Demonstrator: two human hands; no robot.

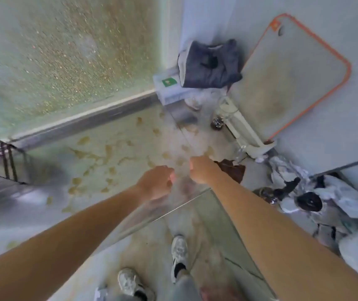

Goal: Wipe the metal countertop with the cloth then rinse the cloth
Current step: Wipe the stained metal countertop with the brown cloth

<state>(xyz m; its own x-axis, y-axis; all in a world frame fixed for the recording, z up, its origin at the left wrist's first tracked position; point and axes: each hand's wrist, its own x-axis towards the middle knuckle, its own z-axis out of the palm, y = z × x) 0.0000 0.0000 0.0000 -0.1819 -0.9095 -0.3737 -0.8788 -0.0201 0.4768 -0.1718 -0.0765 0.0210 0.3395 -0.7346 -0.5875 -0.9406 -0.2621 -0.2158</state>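
At the near edge of the metal countertop (99,153), both hands are held close together above the stained surface. The left hand (157,183) has its fingers curled inward, and the right hand (202,170) is clenched too; motion blur between them hides whether either holds anything. The cloth cannot be made out for certain: only a pale, smeared haze shows around and between the fists.

The countertop is dull grey steel, flat, spotted with yellowish-brown patches and streaks across its middle. Along its far edge runs a raised metal lip, and behind it a wall (60,51) speckled with brownish splatter. At the far right corner a dark blue garment (210,64) lies crumpled on a pale box with a green label (169,82). Beside it a grey cutting board with an orange rim (291,77) leans against the right wall. A white plastic frame (243,129) lies below the board. At the right edge sits a heap of pale crumpled material with black parts (317,198). Below the near edge, two pale sneakers (179,255) stand on a stained floor.
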